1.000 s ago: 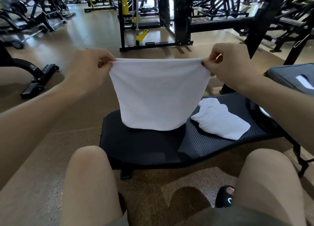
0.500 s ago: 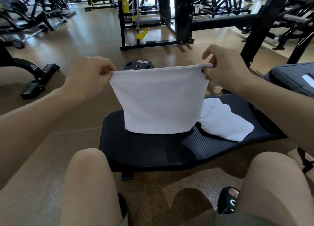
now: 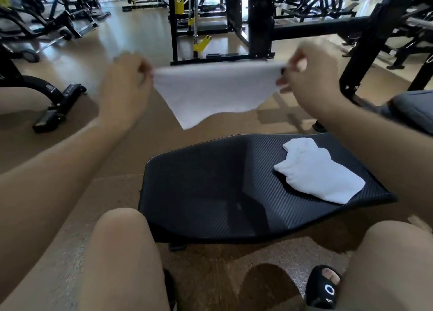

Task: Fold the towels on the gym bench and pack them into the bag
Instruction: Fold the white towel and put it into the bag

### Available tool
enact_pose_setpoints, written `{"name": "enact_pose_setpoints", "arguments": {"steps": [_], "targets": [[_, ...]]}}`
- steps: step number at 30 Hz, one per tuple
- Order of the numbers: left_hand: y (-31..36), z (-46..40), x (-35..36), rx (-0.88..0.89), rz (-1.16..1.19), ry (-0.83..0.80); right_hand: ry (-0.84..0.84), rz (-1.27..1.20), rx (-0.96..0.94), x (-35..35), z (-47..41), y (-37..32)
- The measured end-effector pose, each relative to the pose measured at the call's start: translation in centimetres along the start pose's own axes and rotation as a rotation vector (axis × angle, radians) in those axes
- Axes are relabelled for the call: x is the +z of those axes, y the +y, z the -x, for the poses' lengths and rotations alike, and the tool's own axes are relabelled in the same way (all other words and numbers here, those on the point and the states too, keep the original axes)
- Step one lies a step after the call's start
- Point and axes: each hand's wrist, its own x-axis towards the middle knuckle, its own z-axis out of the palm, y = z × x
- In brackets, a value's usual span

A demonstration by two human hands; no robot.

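Head view, the only one. Your left hand pinches the left top corner of the white towel, fingers curled onto the cloth. Your right hand pinches the right top corner the same way, thumb and fingers closed on the edge. Both hands are motion-blurred, so exact finger placement is not readable.

The towel's top edge runs taut between your two sets of fingers. The cloth hangs below them and billows forward, its lower edge slanting to a low point under and just inboard of your left fingers. It touches nothing but your hands; the lower edge is clear of the gym bench.

The bench pad is black and ribbed, below your fingers and nearer to you than the hanging cloth. On it, below your right fingers and under your right forearm, lies a second towel, white, bunched and loosely folded, resting flat on the pad's right part, well apart from the held one.

The bag is grey, out past your right wrist at the frame's right edge, partly cut off; whether it is open can't be told.

Your bare knees are at the bottom, nearer than the bench. A black sandal sits on the floor by your right knee. Beyond your fingers, black-and-yellow gym machines stand on a tan floor.
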Motion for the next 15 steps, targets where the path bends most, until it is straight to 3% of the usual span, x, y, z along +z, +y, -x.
{"name": "enact_pose_setpoints", "arguments": {"steps": [5, 7, 9, 12, 15], "targets": [[-3.6, 12.1, 2.8, 0.087, 0.022, -0.559, -0.394, 0.446, -0.002, 1.0, 9.9, 9.7], [-4.0, 15.1, 3.6, 0.093, 0.001, -0.763, -0.583, 0.497, 0.004, 1.4, 13.1, 11.7], [-3.9, 16.8, 4.0, 0.112, -0.039, -0.946, -0.721, 0.590, -0.134, 1.9, 15.3, 12.9], [-3.4, 18.4, 3.9, 0.162, -0.111, -1.090, -0.730, 0.648, -0.352, 1.7, 17.5, 14.0], [-3.0, 19.6, 3.7, 0.211, -0.136, -1.115, -0.682, 0.580, -0.329, 0.9, 18.6, 14.2]]}}
